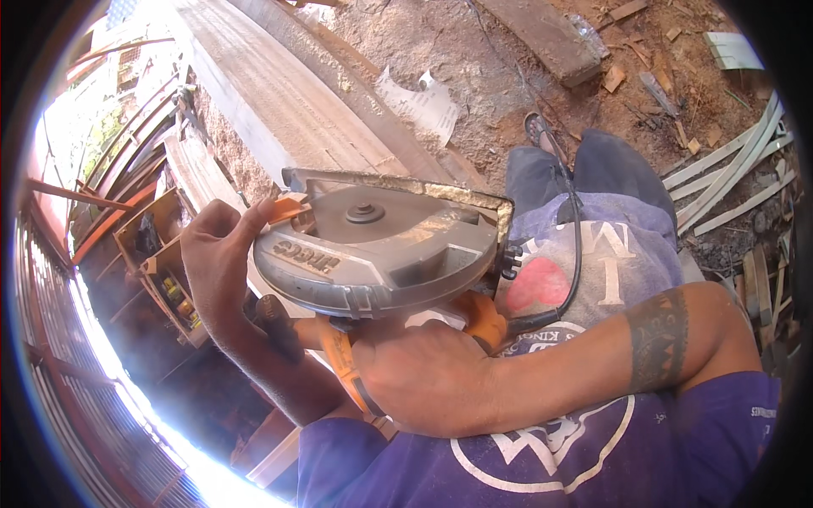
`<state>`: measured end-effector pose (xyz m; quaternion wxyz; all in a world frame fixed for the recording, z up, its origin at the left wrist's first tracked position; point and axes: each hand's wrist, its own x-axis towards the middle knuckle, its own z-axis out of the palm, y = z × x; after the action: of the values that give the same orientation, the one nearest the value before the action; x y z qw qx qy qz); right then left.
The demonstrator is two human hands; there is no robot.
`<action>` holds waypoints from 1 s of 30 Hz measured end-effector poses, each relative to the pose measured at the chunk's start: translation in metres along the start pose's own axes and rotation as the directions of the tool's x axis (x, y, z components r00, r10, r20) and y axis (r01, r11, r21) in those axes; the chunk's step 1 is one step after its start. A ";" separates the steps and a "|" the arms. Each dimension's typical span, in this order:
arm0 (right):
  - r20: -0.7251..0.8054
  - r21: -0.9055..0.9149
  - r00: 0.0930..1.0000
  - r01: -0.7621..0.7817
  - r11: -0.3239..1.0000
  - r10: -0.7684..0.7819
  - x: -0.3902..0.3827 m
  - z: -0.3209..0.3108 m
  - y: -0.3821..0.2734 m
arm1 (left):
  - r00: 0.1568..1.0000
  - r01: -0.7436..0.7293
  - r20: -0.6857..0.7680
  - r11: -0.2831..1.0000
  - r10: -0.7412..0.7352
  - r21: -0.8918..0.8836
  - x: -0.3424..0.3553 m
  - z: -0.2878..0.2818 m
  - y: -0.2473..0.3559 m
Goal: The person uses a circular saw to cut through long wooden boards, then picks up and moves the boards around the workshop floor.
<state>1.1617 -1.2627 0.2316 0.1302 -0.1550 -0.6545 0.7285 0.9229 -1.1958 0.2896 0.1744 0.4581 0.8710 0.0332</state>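
A circular saw (pixel 385 267) with a grey, sawdust-streaked body, round blade and orange handle lies across the middle of the view. My left hand (pixel 216 254) is closed at the saw's left end, thumb and forefinger on a small orange lever (pixel 286 207). My right hand (pixel 415 372) is wrapped round the orange handle below the saw's body, with my forearm crossing in front of my shirt. A black cord (pixel 577 245) runs from the handle over the light cloth on my lap. Long pale boards (pixel 271 102) lie beyond the saw, reaching toward the upper left.
A loose plank (pixel 546 38), offcuts and a torn white sheet (pixel 428 106) lie on the dirt. Thin strips (pixel 720 182) are piled at the right. At the left are a wooden crate (pixel 148 229) with items inside, stacked rusty strips and a corrugated metal sheet (pixel 76 372).
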 end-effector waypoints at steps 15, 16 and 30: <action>0.011 -0.046 1.000 -0.013 0.999 0.014 0.003 -0.004 -0.004 | 1.000 -0.026 0.004 1.000 0.026 0.013 0.000 -0.002 -0.001; 0.012 -0.049 1.000 -0.014 0.999 0.014 0.003 -0.005 -0.004 | 0.999 -0.033 0.005 0.999 0.032 0.010 0.001 -0.001 -0.001; 0.067 -0.102 0.998 -0.009 0.995 0.016 0.009 -0.006 -0.003 | 0.999 0.008 0.034 1.000 -0.008 0.000 0.004 -0.005 -0.005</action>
<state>1.1555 -1.2534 0.2338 0.0954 -0.1404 -0.6937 0.6999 0.9156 -1.1947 0.2921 0.1895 0.4551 0.8697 0.0248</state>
